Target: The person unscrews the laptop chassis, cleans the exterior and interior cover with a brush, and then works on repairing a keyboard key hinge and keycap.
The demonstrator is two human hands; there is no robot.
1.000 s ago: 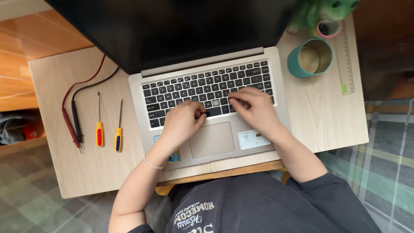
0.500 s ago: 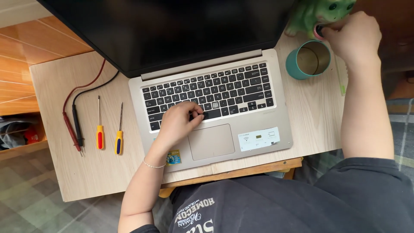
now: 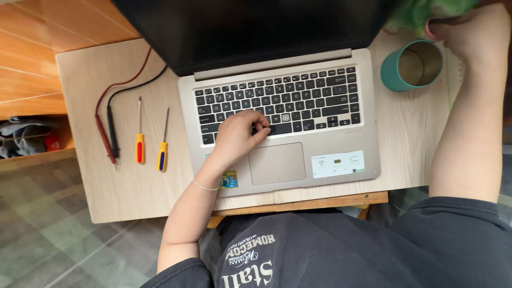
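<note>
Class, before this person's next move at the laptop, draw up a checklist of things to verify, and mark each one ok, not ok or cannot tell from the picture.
1. Left hand rests on the laptop keyboard: ok.
2. Right hand on the keyboard: not ok, it is raised beside the teal cup.
3. Right hand grips something: cannot tell, the view is cut off.
4. Teal cup upright, clear of the laptop: ok.
5. Screwdrivers and probe leads lie apart from the laptop on the table: ok.

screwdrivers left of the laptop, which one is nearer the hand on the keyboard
The blue-and-yellow-handled screwdriver; the red-and-yellow one lies farther from the left hand.
</note>
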